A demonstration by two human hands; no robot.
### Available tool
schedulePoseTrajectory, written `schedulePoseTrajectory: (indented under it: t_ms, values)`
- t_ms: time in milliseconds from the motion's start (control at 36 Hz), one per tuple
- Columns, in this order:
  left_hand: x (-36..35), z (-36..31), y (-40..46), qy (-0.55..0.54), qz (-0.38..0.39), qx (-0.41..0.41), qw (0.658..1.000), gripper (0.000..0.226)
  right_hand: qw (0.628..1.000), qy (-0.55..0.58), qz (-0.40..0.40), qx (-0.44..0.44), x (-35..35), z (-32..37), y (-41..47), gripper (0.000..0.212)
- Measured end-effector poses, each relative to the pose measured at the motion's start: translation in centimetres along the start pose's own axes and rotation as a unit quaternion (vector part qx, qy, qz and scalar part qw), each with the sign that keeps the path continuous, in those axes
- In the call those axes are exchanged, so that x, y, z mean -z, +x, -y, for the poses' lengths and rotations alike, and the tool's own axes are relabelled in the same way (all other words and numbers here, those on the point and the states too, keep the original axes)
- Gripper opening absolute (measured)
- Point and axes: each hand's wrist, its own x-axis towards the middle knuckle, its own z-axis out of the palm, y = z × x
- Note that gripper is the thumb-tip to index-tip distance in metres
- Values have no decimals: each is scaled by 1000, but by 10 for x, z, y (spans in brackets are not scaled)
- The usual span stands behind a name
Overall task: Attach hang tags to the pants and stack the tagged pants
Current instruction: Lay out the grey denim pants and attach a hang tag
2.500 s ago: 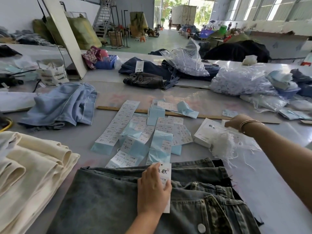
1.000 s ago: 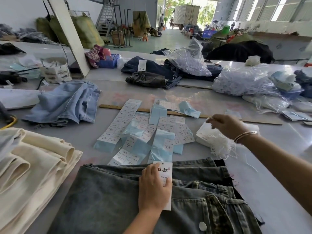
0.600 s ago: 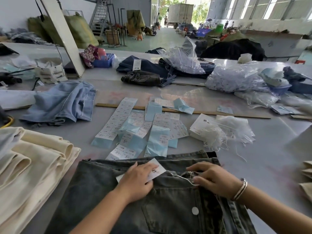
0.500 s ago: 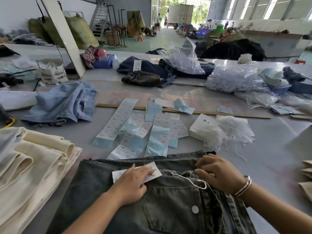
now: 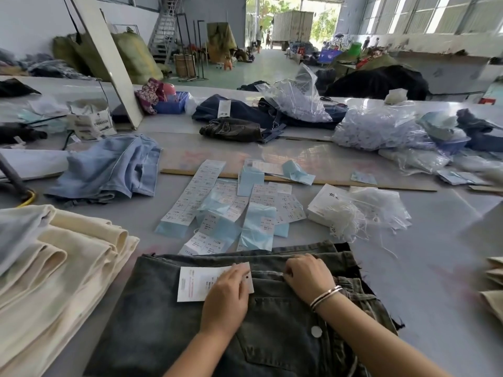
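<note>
Hang tag [image 5: 197, 282] lay lengthwise across the grey pants [image 5: 168, 322] as I pressed it flat with my left hand [image 5: 226, 295], its punched end nearest my right hand [image 5: 307, 276], curled at the waistband, perhaps pinching the string.

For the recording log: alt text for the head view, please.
A left hand presses a white hang tag flat on dark grey jeans while the right hand grips the waistband. Label sheets and cream pants lie nearby.
</note>
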Motion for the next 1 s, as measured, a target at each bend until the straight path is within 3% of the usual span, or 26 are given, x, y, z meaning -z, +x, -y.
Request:
schedulePoseTrajectory:
  t_ms: [83, 167, 250, 306, 417, 528, 917, 1000]
  values:
    - [-4, 5, -2, 41, 47, -15, 998, 53, 999, 42, -7, -11, -1, 1, 0, 22]
    - [-5, 6, -1, 29, 34, -3, 999, 46, 980, 193, -43, -26, 0, 9, -6, 15]
    - [-1, -3, 0, -59, -40, 30, 997, 31, 934, 342, -85, -52, -6, 24, -17, 2]
    - [-2, -12, 0, -179, -94, 80, 976, 26, 918, 377, -106, -62, -16, 33, -24, 2]
    - [-9, -32, -5, -362, -73, 156, 916, 30, 920, 366, -131, -54, -27, 37, -30, 8]
    - [-8, -30, -8, -408, -88, 173, 892, 30, 927, 348, -129, -47, -27, 38, -31, 12]
    - [-11, -21, -10, -406, -20, 138, 903, 28, 954, 264, -136, -34, -32, 42, -31, 17]
    - [-7, -23, -11, -431, 0, 144, 891, 34, 955, 261, -139, -34, -32, 42, -32, 17]
